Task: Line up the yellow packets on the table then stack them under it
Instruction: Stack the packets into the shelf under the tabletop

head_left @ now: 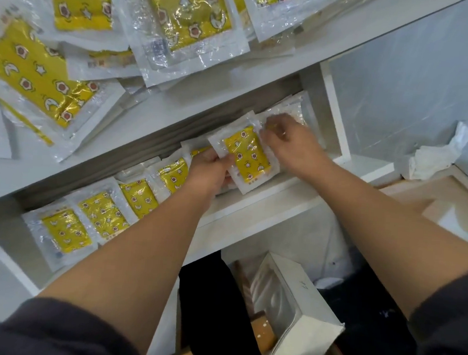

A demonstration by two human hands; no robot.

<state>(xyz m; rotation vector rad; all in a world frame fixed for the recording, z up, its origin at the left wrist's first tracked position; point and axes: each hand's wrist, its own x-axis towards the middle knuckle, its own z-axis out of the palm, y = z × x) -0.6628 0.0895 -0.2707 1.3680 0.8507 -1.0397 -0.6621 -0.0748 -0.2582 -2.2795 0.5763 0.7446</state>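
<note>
Packets [84,0] lie scattered on the white table [153,115], a row [101,217] of more lines the shelf [267,208] under it, where left hand [208,167] and right hand [291,142] both grip 1 yellow packet [250,156].

The light was bright, white and even, falling from above. It glared off the crinkled wrappers of the packets [181,16] at 12 o'clock, and a pale streak lay mirrored on the table [336,31] at 10 o'clock. A dark band of shadow ran under the table's edge from 9 o'clock to the centre, above the shelf [253,205]. Motion blur smeared the right hand [291,145] just above centre, while the packet [247,156] beside it was sharper. The sleeves [47,328] at 7 and 5 o'clock were dark and soft. Wide-angle distortion bowed straight edges and stretched the packets at 9 o'clock.
</note>
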